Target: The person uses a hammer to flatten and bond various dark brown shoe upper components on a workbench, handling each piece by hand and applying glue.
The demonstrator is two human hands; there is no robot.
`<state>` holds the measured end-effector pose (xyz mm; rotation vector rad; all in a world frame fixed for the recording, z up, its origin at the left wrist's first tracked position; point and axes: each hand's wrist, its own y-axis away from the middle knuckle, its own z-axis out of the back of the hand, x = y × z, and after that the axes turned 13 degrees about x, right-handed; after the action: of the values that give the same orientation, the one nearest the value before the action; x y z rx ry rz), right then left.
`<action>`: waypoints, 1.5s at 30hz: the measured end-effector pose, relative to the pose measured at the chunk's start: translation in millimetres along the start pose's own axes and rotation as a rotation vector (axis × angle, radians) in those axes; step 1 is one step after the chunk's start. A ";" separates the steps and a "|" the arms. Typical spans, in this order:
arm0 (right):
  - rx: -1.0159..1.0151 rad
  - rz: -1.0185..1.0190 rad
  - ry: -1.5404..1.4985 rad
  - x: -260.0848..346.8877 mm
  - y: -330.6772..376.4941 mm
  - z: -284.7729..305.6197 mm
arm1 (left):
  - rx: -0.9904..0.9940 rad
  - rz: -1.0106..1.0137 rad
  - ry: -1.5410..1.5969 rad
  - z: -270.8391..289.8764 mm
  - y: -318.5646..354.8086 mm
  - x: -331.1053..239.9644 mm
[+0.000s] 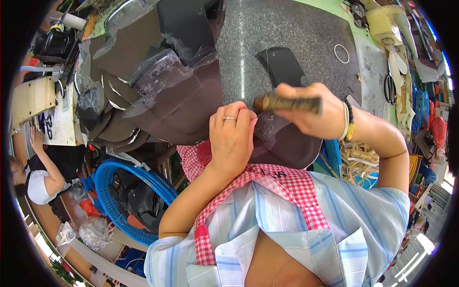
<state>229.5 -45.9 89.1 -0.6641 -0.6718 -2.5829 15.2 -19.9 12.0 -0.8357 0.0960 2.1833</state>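
Observation:
My right hand [311,117] is closed around a short, thick brown tool [291,104] with a mottled, worn surface; motion blurs it, and I cannot make out its exact kind. Its left end comes close to the fingertips of my left hand [232,136]. That hand, with a ring on one finger, is closed with the fingers bent together at the table's near edge; what they pinch is hidden. Under both hands lies a dark brown rounded sheet piece [287,146] with a torn clear film on it. Just beyond my right hand is a black flat piece [282,64].
Stacked dark brown sheets [181,107] with clear film cover the left of the speckled grey tabletop [306,33]. A white ring [341,54] and black-handled scissors [389,88] lie right. Blue baskets [103,186] of dark scraps stand lower left. Another person's arm [48,160] shows far left.

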 end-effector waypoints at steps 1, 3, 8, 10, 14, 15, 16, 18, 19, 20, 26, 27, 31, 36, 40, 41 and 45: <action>-0.097 0.017 -0.008 -9.4 0.1 2.2 | 0.033 -0.051 -0.059 -0.9 -8.1 5.2; -0.253 0.011 -0.018 -19.0 9.7 11.6 | 0.125 -0.148 -0.132 1.7 -34.6 11.2; -0.093 -0.137 0.033 -32.1 33.7 19.6 | 0.275 -0.543 -0.206 -11.6 -99.7 27.1; -0.122 -0.173 0.052 -37.1 39.5 6.7 | 0.157 -0.462 -0.054 -7.4 -92.9 22.9; -0.116 -0.130 0.015 -40.0 40.0 14.2 | 0.115 -0.276 0.091 -8.1 -80.5 27.5; -0.118 -0.094 0.029 -41.7 39.6 16.8 | 0.111 -0.249 0.103 -8.7 -78.1 23.6; -0.118 -0.093 0.023 -43.2 37.3 19.7 | 0.117 -0.247 0.102 -9.6 -77.9 24.2; -0.145 -0.123 -0.055 -44.6 32.9 26.4 | 0.101 -0.270 0.050 -10.6 -76.2 26.4; -0.180 -0.078 -0.008 -37.2 27.7 30.0 | 0.086 -0.304 -0.025 -10.2 -74.7 25.7; -0.179 -0.083 -0.011 -37.9 27.1 26.1 | 0.090 -0.305 -0.021 -11.1 -73.7 25.1; -0.188 0.010 -0.011 -48.7 19.8 19.5 | 0.027 -0.452 -0.286 -11.4 -68.6 21.3; -0.226 0.013 0.026 -45.3 18.1 19.7 | 0.027 -0.450 -0.287 -12.0 -68.3 20.9; -0.003 -0.143 -0.019 -42.6 15.0 20.9 | 0.056 -0.460 -0.308 -11.6 -67.1 20.5; -0.043 -0.116 0.002 -39.8 12.5 18.6 | 0.090 -0.456 -0.305 -9.6 -66.3 18.3; -0.179 0.030 0.021 -43.8 7.8 18.5 | 0.090 -0.426 -0.254 -12.3 -67.9 19.7; -0.089 -0.060 0.009 -37.1 8.7 21.3 | 0.073 -0.406 -0.229 -13.0 -66.5 20.1; -0.021 -0.149 -0.003 -39.4 8.1 17.2 | -0.048 -0.293 -0.198 -14.0 -64.5 21.4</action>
<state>271.2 -33.7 84.4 -0.6478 -0.7208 -2.7293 57.3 34.0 0.7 -0.6130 -0.1682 1.9834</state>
